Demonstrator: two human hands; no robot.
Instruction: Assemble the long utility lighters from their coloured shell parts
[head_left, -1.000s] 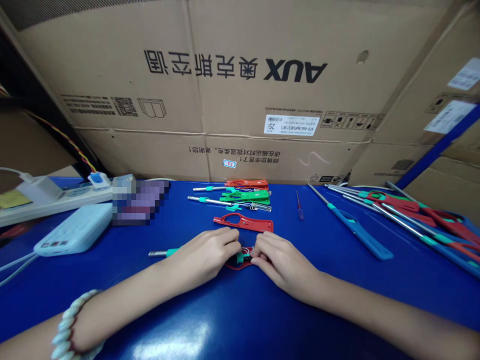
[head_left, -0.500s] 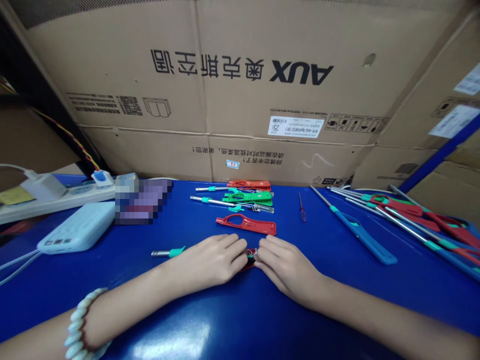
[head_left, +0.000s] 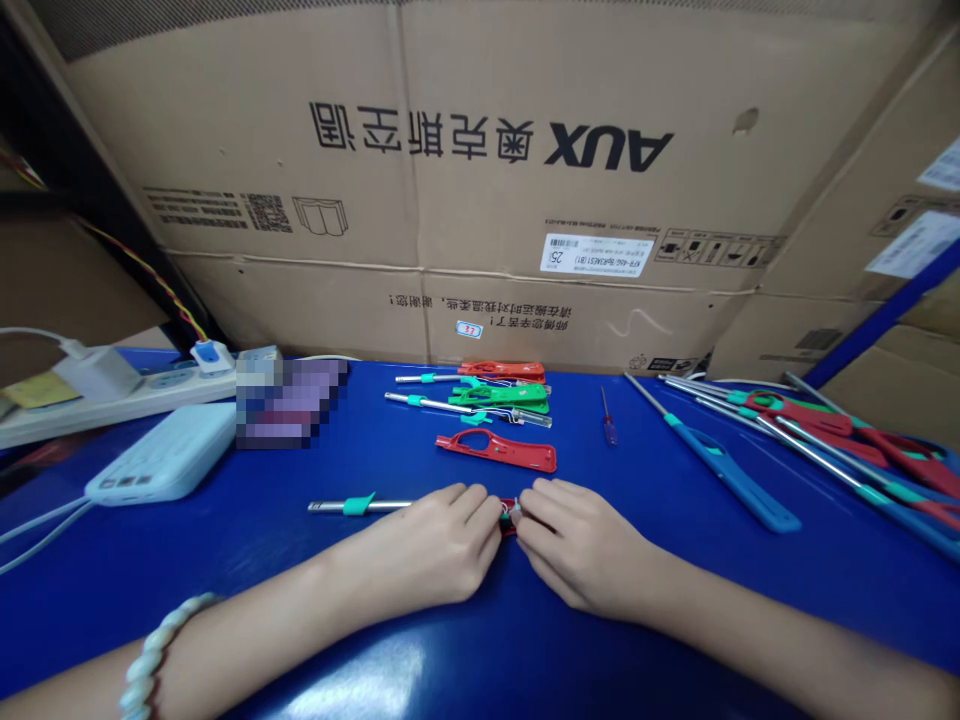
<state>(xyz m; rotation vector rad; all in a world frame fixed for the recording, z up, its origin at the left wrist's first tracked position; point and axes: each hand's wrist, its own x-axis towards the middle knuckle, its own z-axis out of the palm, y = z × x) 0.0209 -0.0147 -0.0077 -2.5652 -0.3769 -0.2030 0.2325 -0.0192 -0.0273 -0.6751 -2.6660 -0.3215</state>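
Observation:
My left hand (head_left: 454, 545) is closed over the middle of a partly assembled long-nosed lighter (head_left: 330, 507), whose metal tube with a turquoise piece sticks out to the left. Facing it, my right hand (head_left: 589, 545) pinches at the lighter's handle end. Between the fingertips show a bit of red shell, thin white wire and a dark part; my fingers cover the rest. Just beyond my hands lies a loose red handle shell (head_left: 517, 455). Farther back rest two opened lighters, with a green shell (head_left: 517, 397) and a red shell (head_left: 502, 371).
A small screwdriver (head_left: 609, 425) and a blue lighter (head_left: 720, 465) lie to the right, near a pile of several lighters (head_left: 832, 450). On the left are a power bank (head_left: 165, 455), a power strip (head_left: 165, 390) and a pixelated purple item (head_left: 296, 400). A cardboard box (head_left: 480, 220) stands behind.
The view has shifted slightly. My left hand has moved a little toward me, baring more of the metal tube. Both hands stay at the lighter.

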